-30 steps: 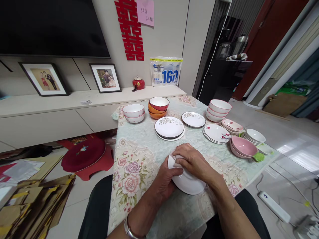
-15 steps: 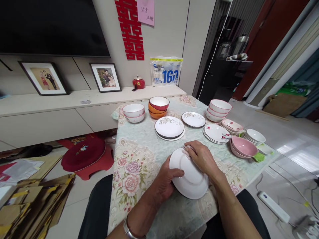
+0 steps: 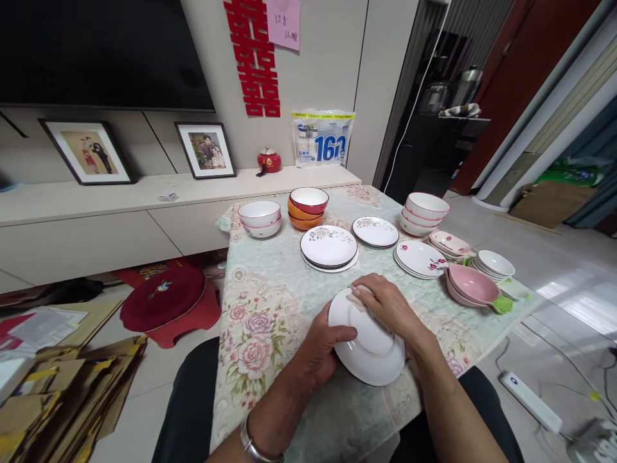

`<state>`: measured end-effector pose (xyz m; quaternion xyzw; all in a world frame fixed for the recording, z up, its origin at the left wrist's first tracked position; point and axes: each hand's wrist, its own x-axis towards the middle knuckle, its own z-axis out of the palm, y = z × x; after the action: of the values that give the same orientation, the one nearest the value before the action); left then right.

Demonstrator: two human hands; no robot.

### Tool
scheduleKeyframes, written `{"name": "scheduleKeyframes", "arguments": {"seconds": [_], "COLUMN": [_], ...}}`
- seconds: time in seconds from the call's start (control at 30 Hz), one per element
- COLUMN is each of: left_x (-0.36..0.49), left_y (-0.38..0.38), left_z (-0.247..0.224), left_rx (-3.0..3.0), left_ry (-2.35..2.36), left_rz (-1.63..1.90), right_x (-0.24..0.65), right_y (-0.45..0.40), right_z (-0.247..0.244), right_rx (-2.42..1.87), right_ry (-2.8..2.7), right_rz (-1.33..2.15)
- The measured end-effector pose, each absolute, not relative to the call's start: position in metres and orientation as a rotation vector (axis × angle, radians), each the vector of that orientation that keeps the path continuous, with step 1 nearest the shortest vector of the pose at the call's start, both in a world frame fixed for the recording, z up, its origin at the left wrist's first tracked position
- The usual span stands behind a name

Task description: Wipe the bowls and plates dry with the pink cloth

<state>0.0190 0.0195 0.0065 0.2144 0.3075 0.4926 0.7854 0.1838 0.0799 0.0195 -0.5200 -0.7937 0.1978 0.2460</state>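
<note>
A white plate (image 3: 373, 354) is held over the near part of the table, its underside with the foot ring facing up. My left hand (image 3: 324, 344) grips its left edge, thumb across the underside. The fingers of my right hand (image 3: 385, 302) are bent over the far edge, pressed on something I cannot make out, perhaps a thin cloth. Beyond my hands lie a stack of floral plates (image 3: 329, 245), a second stack of dark-rimmed plates (image 3: 375, 230) and white plates with red flowers (image 3: 419, 258).
Farther back stand white bowls (image 3: 260, 215), orange and red bowls (image 3: 307, 209) and pink-rimmed bowls (image 3: 425, 212). At the right are pink dishes (image 3: 473, 284) and small white bowls (image 3: 492, 265). A red stool (image 3: 168, 299) stands left of the floral tablecloth (image 3: 255, 321).
The fingers of my right hand have shifted slightly left along the plate's far edge. My left hand keeps its grip.
</note>
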Motion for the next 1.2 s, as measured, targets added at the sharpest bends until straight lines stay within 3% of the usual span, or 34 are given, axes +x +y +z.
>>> {"name": "scheduleKeyframes", "arguments": {"seconds": [0.33,0.5,0.8,1.2], "left_x": [0.022,0.023,0.024,0.021], "left_y": [0.020,0.019,0.018,0.020], "left_z": [0.003,0.001,0.004,0.002], "left_rx": [0.403,0.443,0.465,0.397], "left_ry": [0.666,0.633,0.665,0.673], "left_rz": [1.123,1.093,1.087,1.145], "right_x": [0.195,0.174,0.155,0.200], "right_y": [0.086,0.075,0.063,0.088], "right_z": [0.014,0.023,0.036,0.013], "right_rx": [-1.757,-1.492,-0.962,-1.713], "right_ry": [-2.053,-2.130,-2.373,-2.067], "right_rz": [0.349,0.288,0.490,0.500]}}
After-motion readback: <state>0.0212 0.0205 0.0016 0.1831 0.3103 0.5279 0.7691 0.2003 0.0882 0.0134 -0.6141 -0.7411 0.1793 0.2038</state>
